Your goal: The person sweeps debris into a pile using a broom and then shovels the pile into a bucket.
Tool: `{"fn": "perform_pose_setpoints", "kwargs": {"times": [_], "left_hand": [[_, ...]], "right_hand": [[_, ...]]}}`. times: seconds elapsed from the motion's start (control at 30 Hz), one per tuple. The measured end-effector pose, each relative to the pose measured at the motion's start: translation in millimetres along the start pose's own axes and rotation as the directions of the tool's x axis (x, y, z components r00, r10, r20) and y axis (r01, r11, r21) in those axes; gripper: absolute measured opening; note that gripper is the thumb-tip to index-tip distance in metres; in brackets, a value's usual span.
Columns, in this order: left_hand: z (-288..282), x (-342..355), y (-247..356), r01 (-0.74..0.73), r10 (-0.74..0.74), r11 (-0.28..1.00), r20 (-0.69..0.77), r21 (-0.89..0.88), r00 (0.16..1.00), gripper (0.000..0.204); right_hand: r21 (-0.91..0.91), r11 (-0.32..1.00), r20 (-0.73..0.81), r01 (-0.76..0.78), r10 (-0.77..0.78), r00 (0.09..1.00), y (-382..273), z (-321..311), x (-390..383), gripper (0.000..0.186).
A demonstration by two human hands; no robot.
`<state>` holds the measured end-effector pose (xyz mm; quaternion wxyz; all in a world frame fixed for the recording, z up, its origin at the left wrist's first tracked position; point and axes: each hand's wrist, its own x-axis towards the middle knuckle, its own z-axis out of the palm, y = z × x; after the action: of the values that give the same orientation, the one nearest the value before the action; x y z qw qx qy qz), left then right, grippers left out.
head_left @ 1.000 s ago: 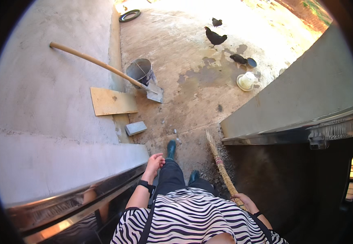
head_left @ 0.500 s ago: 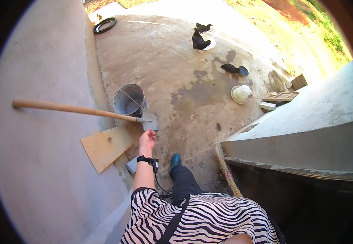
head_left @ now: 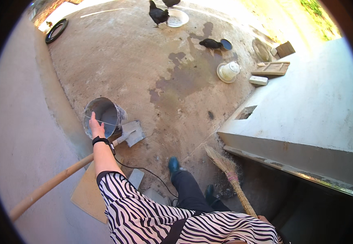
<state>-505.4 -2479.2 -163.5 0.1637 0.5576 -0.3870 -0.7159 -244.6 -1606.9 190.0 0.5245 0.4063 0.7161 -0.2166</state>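
Observation:
My left hand (head_left: 97, 127) reaches out over the near rim of a grey-stained bucket (head_left: 121, 115), its fingers stretched and apart. The bucket's thin wire handle (head_left: 110, 123) crosses the opening beside the fingers; whether they touch it is unclear. Under my left forearm passes the wooden handle of a shovel (head_left: 54, 184), its cement-coated blade (head_left: 133, 133) lying on the ground beside the bucket. At the lower right, my right hand (head_left: 262, 219) is partly hidden by my striped top and closes round the end of a straw broom (head_left: 236, 185). The broom's bristles point forward.
A tan board (head_left: 87, 195) and a pale block (head_left: 136, 178) lie near my feet. Ahead are black chickens (head_left: 158, 15), a white basin (head_left: 178, 18), a poultry drinker (head_left: 228, 72) and a wet patch (head_left: 184, 79). A wall (head_left: 18, 122) runs along the left.
My left hand has moved forward and left to the bucket. The shovel now slants under my forearm. The broom shows more fully, and my right hand has come into view on it.

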Motion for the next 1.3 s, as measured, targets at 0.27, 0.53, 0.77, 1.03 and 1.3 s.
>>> {"fn": "perform_pose_setpoints", "kwargs": {"times": [0.27,0.53,0.77,1.03,1.3], "left_hand": [[22,40,-28,0.077,-0.097,0.982,-0.111,-0.174,0.989,0.036],[98,6,-23,-0.102,0.101,0.995,0.203,-0.006,0.974,0.007],[125,-72,-37,-0.099,0.062,0.977,0.192,0.189,0.979,0.011],[158,-111,-100,-0.196,0.069,0.939,0.402,0.284,0.913,0.02],[181,-136,-204,-0.353,0.15,0.858,0.474,0.374,0.868,0.02]], "right_hand": [[0.083,0.994,-0.011,-0.071,0.073,0.997,-8,23,-6,0.051],[0.038,0.999,0.027,-0.037,0.036,0.999,-9,37,2,0.046],[0.052,0.997,0.048,-0.06,0.057,0.997,-27,41,-13,0.044],[0.07,0.997,0.028,-0.018,0.016,0.999,-1,36,-3,0.046],[0.145,0.989,0.007,-0.043,0.042,0.999,13,31,-14,0.046]]}}
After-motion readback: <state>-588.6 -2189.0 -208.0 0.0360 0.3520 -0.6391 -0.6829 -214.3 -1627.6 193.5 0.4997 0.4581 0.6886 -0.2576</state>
